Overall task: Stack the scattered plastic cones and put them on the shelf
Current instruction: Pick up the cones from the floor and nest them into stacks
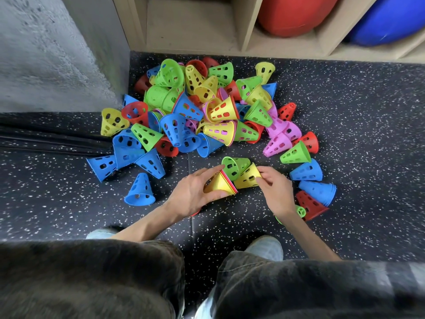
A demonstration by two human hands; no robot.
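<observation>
While a small nested stack of cones (219, 184), yellow on the outside with red and pink rims showing at its wide end, is gripped by the left hand (192, 193), its fingers and thumb are curled round the narrow end. The stack is held on its side just above the floor (356, 93), wide end turned toward the right hand (274, 192). A single yellow cone (247, 178) is pinched at its rim by the thumb and fingertips of the right hand; this cone lies tilted, touching the rims of the stack. A green cone (234, 165) rests just behind the two, its open mouth facing the camera, and is touched by the left index fingertip.

Beyond the hands, a large heap of loose cones (195, 107) in green, yellow, blue, red and pink is spread over the dark speckled floor, most lying on their sides. To the left, several blue cones (140, 155) lie at the edge of the heap, and one blue cone (140, 189) stands apart near the left hand. To the right of the right hand, a blue stack (318, 189) and a red cone (309, 204) lie close together, with a small green cone (300, 211) partly hidden by the wrist.

At the top, the wooden shelf (248, 24) is seen against a grey wall (46, 54); a red ball (296, 12) and a blue ball (388, 21) are held in its compartments. Dark trousers and light shoes are seen at the bottom.
</observation>
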